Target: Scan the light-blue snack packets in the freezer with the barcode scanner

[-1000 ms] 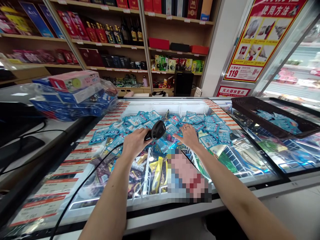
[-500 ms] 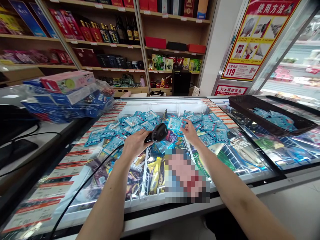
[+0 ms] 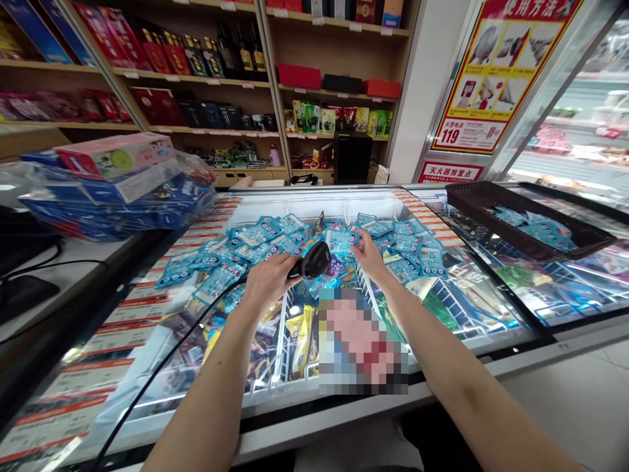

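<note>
My left hand (image 3: 269, 280) is closed round the handle of a black barcode scanner (image 3: 315, 259), whose head points to the right and away from me. Its cable runs back toward me along my left forearm. Between the fingers of my right hand (image 3: 367, 254) is the right end of a blue packet (image 3: 339, 242), held just beyond the scanner head. Many similar blue packets (image 3: 255, 233) lie in a loose heap on the freezer's glass top, left of my hands. More blue packets (image 3: 410, 242) lie to the right of my right hand.
Under the glass, white wire baskets (image 3: 282, 341) hold wrapped goods in the chest freezer. A dark basket (image 3: 521, 239) with blue packets stands at the right. Bagged boxes (image 3: 118, 190) are stacked at the left. Shelves (image 3: 196, 82) of goods line the back.
The view has shifted slightly. My left hand still has the scanner and my right hand the blue packet, both in nearly the same place.
</note>
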A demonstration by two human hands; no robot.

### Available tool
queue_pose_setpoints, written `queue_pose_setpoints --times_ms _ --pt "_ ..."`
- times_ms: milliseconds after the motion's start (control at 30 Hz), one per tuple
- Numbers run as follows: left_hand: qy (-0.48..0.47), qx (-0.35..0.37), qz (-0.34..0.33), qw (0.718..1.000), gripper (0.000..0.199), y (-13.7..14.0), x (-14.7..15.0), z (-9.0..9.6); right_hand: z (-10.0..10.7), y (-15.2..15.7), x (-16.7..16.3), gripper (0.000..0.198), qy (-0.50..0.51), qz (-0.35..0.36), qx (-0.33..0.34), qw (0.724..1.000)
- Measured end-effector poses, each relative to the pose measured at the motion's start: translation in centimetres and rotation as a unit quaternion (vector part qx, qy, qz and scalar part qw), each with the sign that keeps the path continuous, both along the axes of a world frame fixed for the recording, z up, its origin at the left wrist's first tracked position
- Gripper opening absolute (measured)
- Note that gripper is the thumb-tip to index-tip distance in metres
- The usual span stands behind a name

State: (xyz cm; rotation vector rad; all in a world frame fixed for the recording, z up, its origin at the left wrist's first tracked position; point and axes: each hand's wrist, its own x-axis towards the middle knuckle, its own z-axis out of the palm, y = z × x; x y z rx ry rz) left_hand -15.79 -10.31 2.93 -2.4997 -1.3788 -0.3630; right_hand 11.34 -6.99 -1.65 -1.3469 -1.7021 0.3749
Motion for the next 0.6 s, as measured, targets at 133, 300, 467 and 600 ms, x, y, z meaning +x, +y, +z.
queue_pose_setpoints --times_ms 133,300,467,600 --pt "-0.002 -0.005 -0.013 1.000 0.037 0.00 0.40 0.06 -0.17 0.17 0.09 0.042 -0.005 -0.008 0.015 1.000" --pt "-0.003 0.010 -0.018 1.000 0.035 -0.01 0.46 -0.09 -0.38 0.35 0.07 0.041 -0.008 -0.007 0.028 1.000" --pt "-0.006 0.022 -0.015 1.000 0.034 0.02 0.30 -0.29 -0.22 0.18 0.02 0.043 -0.007 -0.012 0.016 1.000" --pt "-0.003 0.025 -0.011 1.000 0.034 0.00 0.29 -0.30 -0.19 0.17 0.08 0.043 -0.009 -0.014 0.011 1.000"
